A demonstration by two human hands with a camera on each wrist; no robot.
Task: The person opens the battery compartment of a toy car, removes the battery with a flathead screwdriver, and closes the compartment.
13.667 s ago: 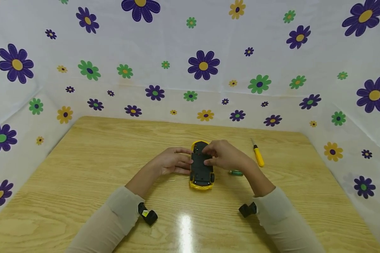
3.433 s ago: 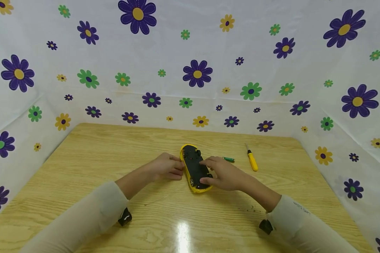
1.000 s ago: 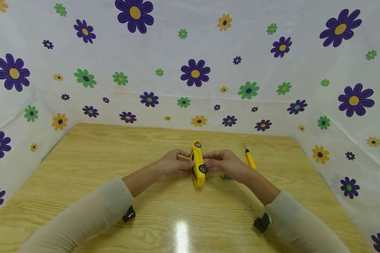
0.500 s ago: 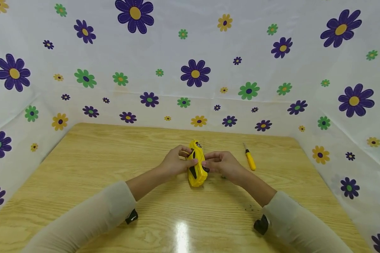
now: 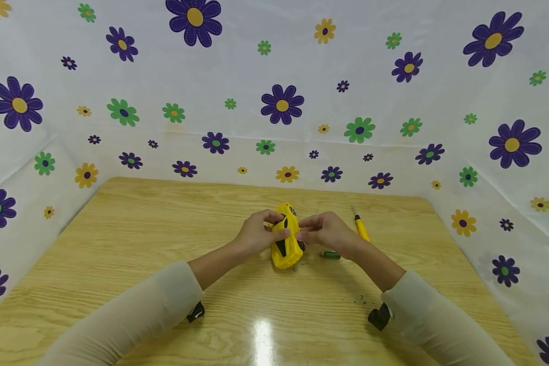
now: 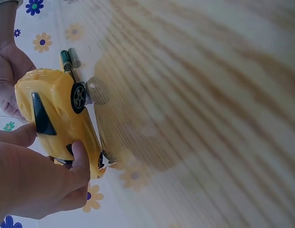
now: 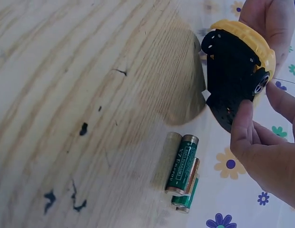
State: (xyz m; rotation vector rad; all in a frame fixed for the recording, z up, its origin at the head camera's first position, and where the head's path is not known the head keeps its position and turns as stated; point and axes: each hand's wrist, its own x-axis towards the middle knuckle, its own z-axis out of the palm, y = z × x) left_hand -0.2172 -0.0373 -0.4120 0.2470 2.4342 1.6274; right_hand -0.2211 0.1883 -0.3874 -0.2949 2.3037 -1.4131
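A yellow toy car is tilted over the wooden table, roof leaning to the left and wheels to the right in the head view. My left hand grips its left side, thumb over the roof; in the left wrist view those fingers lie around the windows of the car. My right hand holds the opposite side, by a wheel. Seen from the right wrist, the fingers of the right hand pinch the car's edge, and its black underside faces the camera.
Several green batteries lie together on the table beneath the right hand. Further right is a yellow-handled screwdriver, its handle end behind the right wrist. Small dark scraps are scattered nearby. A flowered cloth surrounds the table's back and sides.
Earlier the car lay bottom up under both hands. It was then on its side, and has since rolled further, showing more roof. The left thumb has moved onto the roof.
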